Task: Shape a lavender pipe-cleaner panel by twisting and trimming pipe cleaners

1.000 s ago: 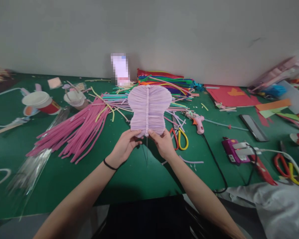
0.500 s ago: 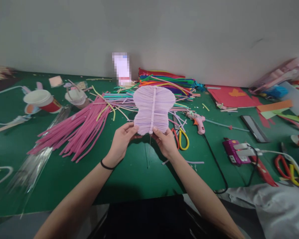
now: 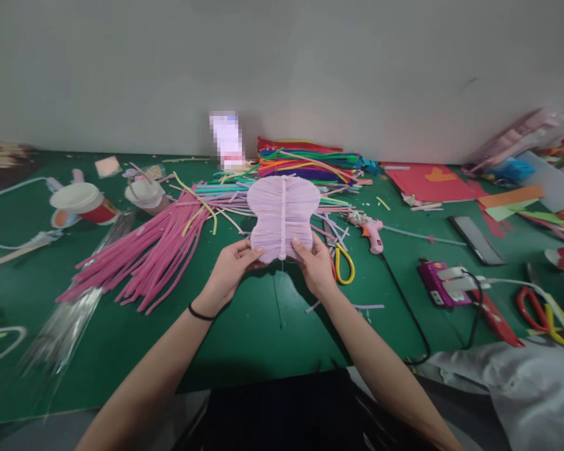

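A lilac butterfly-shaped piece made of pipe cleaners (image 3: 267, 210) is raised above the green table, its central rib running up the middle. My left hand (image 3: 232, 266) grips its lower left edge, thumb in front and fingers behind. At the lower right edge, my right hand (image 3: 313, 260) pinches it the same way. A thin dark wire (image 3: 277, 300) shows below the piece; I cannot tell whether it is a shadow in part. Just right of my right hand lie scissors (image 3: 345, 264) with red and yellow handles.
Pink pipe cleaners (image 3: 141, 250) fan out at left beside a paper cup (image 3: 106, 210). Multicoloured pipe cleaners (image 3: 305, 160) pile up behind. To the right are a pink glue gun (image 3: 372, 233), its black cord, a purple power adapter (image 3: 435, 282) and red paper (image 3: 423, 181). A blurred screen (image 3: 228, 141) leans on the wall.
The lilac piece has tilted and shifted slightly left and lower in view. My right thumb has moved outward from the central rib. The camera view has shifted slightly.
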A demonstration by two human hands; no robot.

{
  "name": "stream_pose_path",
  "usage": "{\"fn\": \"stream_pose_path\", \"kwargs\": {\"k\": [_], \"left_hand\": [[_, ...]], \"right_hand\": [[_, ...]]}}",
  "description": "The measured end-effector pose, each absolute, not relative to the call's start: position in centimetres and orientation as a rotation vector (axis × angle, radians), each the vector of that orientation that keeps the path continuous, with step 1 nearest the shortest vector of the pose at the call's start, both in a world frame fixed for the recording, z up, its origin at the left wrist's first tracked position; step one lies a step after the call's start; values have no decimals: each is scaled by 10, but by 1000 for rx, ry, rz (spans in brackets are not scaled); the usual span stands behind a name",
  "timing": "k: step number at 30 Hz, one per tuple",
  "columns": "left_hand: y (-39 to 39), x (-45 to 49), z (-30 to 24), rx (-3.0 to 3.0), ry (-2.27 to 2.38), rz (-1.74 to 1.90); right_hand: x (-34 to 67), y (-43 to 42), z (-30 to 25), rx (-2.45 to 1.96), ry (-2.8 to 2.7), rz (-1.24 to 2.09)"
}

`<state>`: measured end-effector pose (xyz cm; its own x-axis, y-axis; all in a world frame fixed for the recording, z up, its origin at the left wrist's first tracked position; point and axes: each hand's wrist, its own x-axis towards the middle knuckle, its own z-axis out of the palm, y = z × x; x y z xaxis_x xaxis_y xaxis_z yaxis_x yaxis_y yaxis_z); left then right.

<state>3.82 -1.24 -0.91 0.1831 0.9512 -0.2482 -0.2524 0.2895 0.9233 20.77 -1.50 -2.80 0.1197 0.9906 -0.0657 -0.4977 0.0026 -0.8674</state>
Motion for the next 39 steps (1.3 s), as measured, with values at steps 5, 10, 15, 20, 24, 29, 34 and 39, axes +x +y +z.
{"fn": "stream_pose_path", "kwargs": {"k": [5, 10, 15, 20, 24, 29, 34, 39], "left_hand": [[-14, 41, -15, 914, 1056, 869], [-13, 40, -19, 943, 1022, 880], [-14, 40, -18, 929, 1010, 855], [-13, 41, -20, 890, 1021, 879], [-12, 40, -17, 854, 991, 824], [-13, 37, -10, 781, 899, 813], [-9, 31, -6, 648, 741, 844], [-6, 20, 8, 693, 705, 783]], "right_hand": [[205, -15, -32, -895, -777, 1324], [204, -15, -34, -881, -786, 1326], [205, -15, -33, -876, -795, 1328], [206, -15, -35, -873, -813, 1327], [205, -17, -36, -923, -859, 1327], [210, -19, -31, -1067, -1050, 1105], [222, -20, -26, -1092, -1640, 740], [223, -13, -11, -1164, -1663, 486]]}}
